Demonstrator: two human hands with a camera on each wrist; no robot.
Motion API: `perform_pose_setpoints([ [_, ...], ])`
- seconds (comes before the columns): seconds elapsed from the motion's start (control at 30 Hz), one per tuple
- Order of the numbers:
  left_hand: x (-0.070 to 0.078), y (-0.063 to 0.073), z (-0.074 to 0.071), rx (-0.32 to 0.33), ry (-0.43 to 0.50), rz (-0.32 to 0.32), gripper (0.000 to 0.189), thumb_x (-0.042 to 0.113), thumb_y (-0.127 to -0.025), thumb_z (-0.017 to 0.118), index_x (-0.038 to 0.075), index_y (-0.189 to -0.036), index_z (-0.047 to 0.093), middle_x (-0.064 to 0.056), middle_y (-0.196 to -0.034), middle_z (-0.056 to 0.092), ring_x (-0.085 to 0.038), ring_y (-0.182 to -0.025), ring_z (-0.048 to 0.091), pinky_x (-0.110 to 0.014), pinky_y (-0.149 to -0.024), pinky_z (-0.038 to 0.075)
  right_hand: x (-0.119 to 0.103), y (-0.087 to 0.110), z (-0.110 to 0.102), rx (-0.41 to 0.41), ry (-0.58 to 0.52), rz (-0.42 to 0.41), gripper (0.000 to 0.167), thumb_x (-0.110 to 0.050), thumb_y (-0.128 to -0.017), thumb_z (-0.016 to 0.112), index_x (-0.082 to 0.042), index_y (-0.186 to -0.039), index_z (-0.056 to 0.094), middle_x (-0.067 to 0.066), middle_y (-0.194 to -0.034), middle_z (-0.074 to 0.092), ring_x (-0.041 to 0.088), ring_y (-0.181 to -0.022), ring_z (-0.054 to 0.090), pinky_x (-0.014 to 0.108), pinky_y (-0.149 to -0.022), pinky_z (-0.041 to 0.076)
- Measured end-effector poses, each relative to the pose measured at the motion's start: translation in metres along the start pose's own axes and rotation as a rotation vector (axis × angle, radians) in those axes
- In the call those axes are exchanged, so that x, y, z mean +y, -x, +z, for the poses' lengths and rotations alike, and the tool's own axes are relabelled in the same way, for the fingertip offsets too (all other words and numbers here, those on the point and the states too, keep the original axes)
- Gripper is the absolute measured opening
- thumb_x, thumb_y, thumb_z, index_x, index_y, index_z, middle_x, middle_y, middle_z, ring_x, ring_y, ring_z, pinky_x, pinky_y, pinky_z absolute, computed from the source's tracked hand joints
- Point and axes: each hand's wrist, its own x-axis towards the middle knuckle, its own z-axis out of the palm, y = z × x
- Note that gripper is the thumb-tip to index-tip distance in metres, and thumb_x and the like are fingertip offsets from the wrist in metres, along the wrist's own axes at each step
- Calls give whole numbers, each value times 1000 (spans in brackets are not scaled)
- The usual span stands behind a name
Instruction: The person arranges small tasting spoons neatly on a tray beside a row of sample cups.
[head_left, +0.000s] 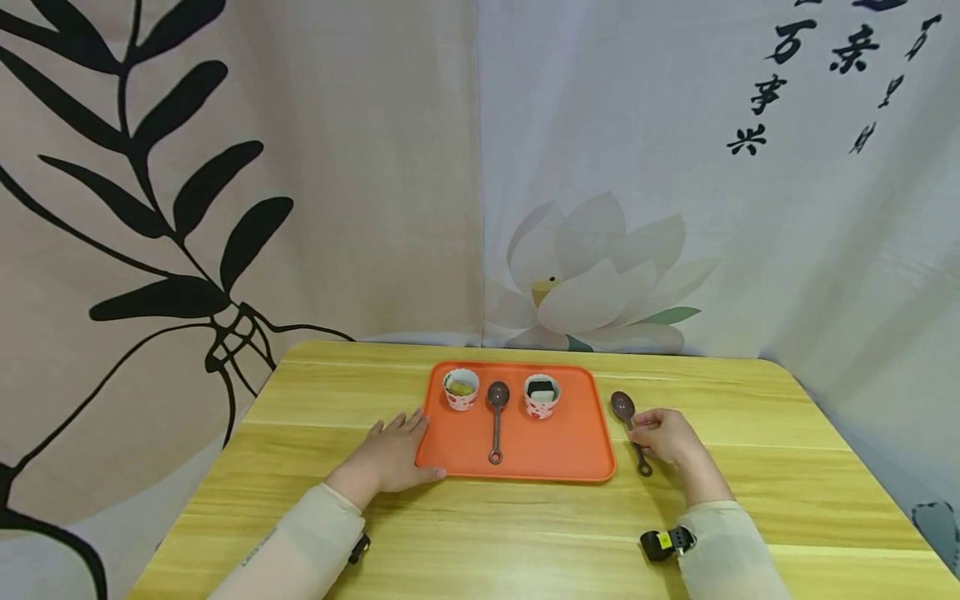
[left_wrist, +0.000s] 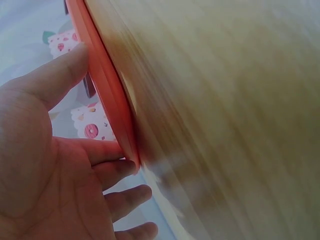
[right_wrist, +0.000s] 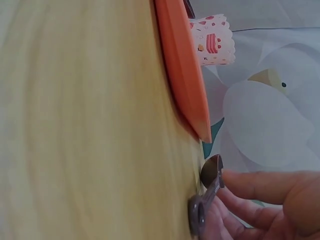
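An orange tray (head_left: 555, 454) lies on the wooden table. My left hand (head_left: 392, 457) rests against its left side, fingers spread and straight, with the thumb at the near left corner; the left wrist view shows the thumb and fingertips touching the rim. To the right of the tray is a brown spoon (head_left: 622, 406), bowl pointing away. My right hand (head_left: 670, 437) pinches its handle between thumb and fingers, as the right wrist view also shows. Whether this spoon touches the table I cannot tell. A second brown spoon (head_left: 498, 395) lies on the tray.
Two patterned paper cups stand on the tray: the left cup (head_left: 461, 400) holds something yellow-green, the right cup (head_left: 541, 407) dark and white pieces. The wooden table (head_left: 480, 542) extends around the tray. Behind it hangs a printed curtain (head_left: 390, 208).
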Motion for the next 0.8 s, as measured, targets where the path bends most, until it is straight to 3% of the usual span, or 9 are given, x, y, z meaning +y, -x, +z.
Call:
perform_pose_setpoints([
  [0.8, -2, 0, 3, -2, 7, -5, 96, 60, -88, 67, -2, -154, 34, -17, -162, 28, -45, -146, 26, -64, -116, 17, 1, -6, 6, 4, 21, 25, 31, 10, -86, 68, 19, -114, 57, 17, -90, 63, 14, -74, 59, 28, -63, 55],
])
